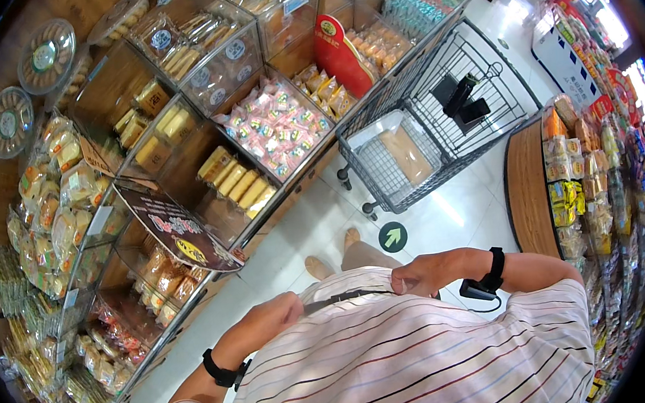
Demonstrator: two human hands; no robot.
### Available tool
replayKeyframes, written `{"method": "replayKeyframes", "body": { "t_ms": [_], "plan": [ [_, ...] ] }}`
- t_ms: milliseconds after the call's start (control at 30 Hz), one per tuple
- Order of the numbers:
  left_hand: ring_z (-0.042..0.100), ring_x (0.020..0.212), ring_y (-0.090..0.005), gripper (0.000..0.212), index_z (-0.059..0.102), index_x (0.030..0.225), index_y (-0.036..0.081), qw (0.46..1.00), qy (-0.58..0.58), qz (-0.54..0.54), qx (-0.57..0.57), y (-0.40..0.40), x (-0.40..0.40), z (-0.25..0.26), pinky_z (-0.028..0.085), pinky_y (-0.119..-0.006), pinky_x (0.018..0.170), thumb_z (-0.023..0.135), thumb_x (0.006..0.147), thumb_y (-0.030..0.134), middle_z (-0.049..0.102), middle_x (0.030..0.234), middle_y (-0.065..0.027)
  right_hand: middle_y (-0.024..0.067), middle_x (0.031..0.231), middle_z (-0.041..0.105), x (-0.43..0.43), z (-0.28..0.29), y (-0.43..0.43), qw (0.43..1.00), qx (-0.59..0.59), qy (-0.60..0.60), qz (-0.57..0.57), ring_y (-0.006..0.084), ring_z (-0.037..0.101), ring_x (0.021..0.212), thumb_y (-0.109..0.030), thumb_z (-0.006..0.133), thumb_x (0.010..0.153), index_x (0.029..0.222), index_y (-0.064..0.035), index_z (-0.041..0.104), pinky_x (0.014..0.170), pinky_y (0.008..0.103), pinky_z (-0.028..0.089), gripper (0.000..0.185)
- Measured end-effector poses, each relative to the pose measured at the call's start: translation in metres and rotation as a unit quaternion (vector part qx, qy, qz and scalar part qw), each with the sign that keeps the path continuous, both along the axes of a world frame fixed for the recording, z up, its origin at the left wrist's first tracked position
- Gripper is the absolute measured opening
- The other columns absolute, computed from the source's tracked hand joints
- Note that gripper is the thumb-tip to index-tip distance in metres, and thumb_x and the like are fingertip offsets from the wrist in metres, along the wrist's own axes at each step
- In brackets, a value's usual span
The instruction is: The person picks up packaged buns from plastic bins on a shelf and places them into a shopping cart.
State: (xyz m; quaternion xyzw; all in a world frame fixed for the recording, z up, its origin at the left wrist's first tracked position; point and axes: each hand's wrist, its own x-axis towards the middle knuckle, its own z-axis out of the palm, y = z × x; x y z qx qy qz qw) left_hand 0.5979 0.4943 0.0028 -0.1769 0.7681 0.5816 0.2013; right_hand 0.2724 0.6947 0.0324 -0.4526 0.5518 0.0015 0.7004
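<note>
My left hand (278, 315) is at the waist on the left side, its fingers curled at one end of a black strap (359, 294) that crosses the front of the striped shirt (405, 355). At the strap's other end, my right hand (421, 275) has its fingers closed on it. Each wrist wears a black band with a small device. Ahead stands a wire shopping cart (440, 166) with a brown package (406, 155) in a clear-walled compartment and dark objects (464, 102) lying on its wire grid.
Along the left run clear bins of wrapped snacks, among them pink-wrapped sweets (275, 122) and yellow-wrapped cakes (237, 180). A dark sign (178, 231) juts from their edge. At the right is a curved wooden display (530, 189) with packaged goods. A green arrow sticker (393, 237) marks the tiled floor.
</note>
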Motion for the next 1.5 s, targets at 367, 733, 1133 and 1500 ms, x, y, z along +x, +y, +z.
{"method": "replayKeyframes", "body": {
  "t_ms": [367, 733, 1133, 1500],
  "plan": [
    [0.063, 0.095, -0.0296, 0.011, 0.052, 0.098, 0.011, 0.985, 0.005, -0.083, -0.154, 0.049, -0.043, -0.001, 0.051, -0.038, 0.073, 0.048, 0.094, 0.021, 0.060, 0.096, -0.0088, 0.0167, 0.087, 0.068, -0.008, 0.012, 0.046, 0.946, -0.241, 0.192, 0.102, 0.0367, 0.068, 0.081, -0.025, 0.051, 0.099, 0.105, -0.0064, 0.059, 0.069, 0.0458, 0.054, 0.021],
    [0.063, 0.092, -0.0255, 0.016, 0.052, 0.104, 0.015, 0.986, -0.037, -0.116, -0.111, 0.065, -0.070, 0.005, 0.051, -0.037, 0.076, 0.054, 0.093, 0.025, 0.061, 0.101, -0.0054, 0.0108, 0.070, 0.064, -0.030, -0.024, 0.080, 0.918, -0.314, 0.231, 0.066, 0.0352, 0.066, 0.066, -0.029, 0.054, 0.095, 0.092, -0.0094, 0.062, 0.058, 0.0465, 0.052, 0.021],
    [0.065, 0.093, -0.0273, 0.014, 0.055, 0.104, 0.015, 0.984, -0.098, -0.001, -0.150, 0.074, -0.028, 0.002, 0.052, -0.037, 0.076, 0.054, 0.093, 0.025, 0.065, 0.101, -0.0048, 0.0147, 0.073, 0.065, -0.018, -0.036, 0.030, 0.907, -0.368, 0.185, 0.089, 0.0365, 0.066, 0.068, -0.021, 0.055, 0.094, 0.087, -0.0051, 0.062, 0.060, 0.0463, 0.051, 0.019],
    [0.065, 0.090, -0.0298, 0.012, 0.056, 0.097, 0.014, 0.956, -0.071, 0.060, -0.277, 0.102, 0.000, -0.023, 0.055, -0.041, 0.069, 0.054, 0.096, 0.026, 0.063, 0.090, -0.0077, 0.0122, 0.073, 0.067, -0.013, -0.054, 0.017, 0.909, -0.347, 0.192, 0.128, 0.0352, 0.067, 0.068, -0.027, 0.055, 0.094, 0.092, -0.0083, 0.063, 0.060, 0.0472, 0.052, 0.021]
  ]
}}
